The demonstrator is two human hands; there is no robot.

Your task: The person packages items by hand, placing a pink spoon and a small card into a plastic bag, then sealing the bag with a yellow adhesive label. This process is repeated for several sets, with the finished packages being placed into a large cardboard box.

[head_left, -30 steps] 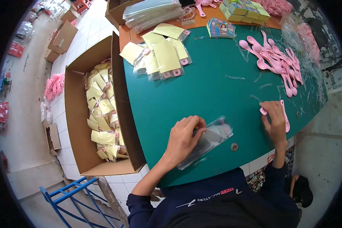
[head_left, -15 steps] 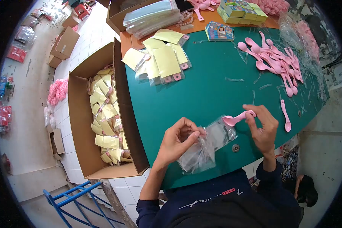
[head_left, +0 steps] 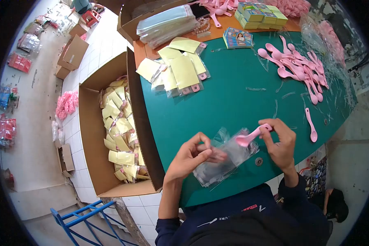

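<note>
A pink plastic spoon is pinched by its handle end in my right hand. Its bowl points left, over a stack of clear plastic bags lying on the green table. Above the left part of that stack is my left hand, with its fingers bent and some fingertips smeared by motion. Whether it grips a bag cannot be made out. One more pink spoon lies alone to the right of my right hand. Farther back is a pile of pink spoons.
A cardboard box of filled packets stands at the table's left. Packets with yellow cards lie at the back left. Picture cards, card stacks and clear sleeves sit behind. A blue metal frame stands lower left.
My left hand's pinch on the crumpled bag has loosened, and the bags now lie flatter. The spoon in my right hand has shifted slightly left and down, its bowl now over the bags.
</note>
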